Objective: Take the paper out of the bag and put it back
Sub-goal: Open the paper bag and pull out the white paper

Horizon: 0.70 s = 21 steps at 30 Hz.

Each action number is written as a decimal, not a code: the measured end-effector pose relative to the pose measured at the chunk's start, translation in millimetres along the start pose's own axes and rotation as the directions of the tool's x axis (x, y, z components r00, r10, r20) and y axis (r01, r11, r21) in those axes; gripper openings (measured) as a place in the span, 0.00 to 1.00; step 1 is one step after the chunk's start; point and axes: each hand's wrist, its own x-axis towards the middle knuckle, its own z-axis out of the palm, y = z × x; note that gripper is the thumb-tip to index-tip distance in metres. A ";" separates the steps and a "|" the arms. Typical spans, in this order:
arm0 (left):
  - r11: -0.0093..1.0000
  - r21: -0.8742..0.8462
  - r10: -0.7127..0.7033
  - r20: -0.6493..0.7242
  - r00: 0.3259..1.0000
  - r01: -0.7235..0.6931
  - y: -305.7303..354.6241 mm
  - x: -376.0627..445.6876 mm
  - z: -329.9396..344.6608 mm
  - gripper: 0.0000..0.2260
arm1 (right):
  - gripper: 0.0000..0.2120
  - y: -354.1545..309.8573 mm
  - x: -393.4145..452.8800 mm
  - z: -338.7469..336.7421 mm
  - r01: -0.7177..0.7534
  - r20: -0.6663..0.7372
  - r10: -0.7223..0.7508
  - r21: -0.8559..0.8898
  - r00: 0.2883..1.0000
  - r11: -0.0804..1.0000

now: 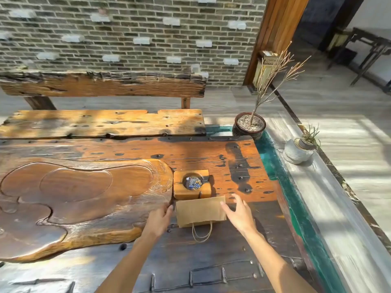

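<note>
A brown paper bag (200,211) lies flat on the dark wooden table (211,261), its twine handle (202,233) pointing toward me. No paper is visible; whatever the bag holds is hidden. My left hand (158,218) is at the bag's left edge, fingers loosely curled, touching or nearly touching it. My right hand (239,212) hovers over the bag's right edge with fingers spread, holding nothing.
A small wooden block (191,191) with a round hollow holding blue scraps sits just behind the bag. A large carved wooden tray (74,197) fills the left. Two potted plants (249,125) (299,151) stand at the right, beside a green strip. A bench stands behind.
</note>
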 end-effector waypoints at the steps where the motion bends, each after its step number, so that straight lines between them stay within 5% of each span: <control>1: 1.000 -0.020 -0.023 0.023 0.999 0.024 -1.2 7.2 3.4 0.12 | 0.30 0.8 10.4 0.7 -0.039 0.020 0.037 0.081 0.999 0.996; 5: 0.977 -0.093 -0.180 0.103 0.978 0.190 1.8 28.6 14.9 0.20 | 0.20 1.6 43.4 1.1 -0.217 0.132 0.199 0.139 0.971 0.966; 11: 0.922 -0.239 -0.305 0.029 0.952 0.303 0.0 51.1 41.5 0.22 | 0.23 1.3 73.9 12.0 -0.274 0.216 0.229 0.209 0.949 0.939; 21: 0.777 -0.405 -0.478 0.120 0.870 0.483 3.6 64.1 52.3 0.16 | 0.17 -0.7 89.6 17.3 -0.353 0.343 0.269 0.212 0.900 0.911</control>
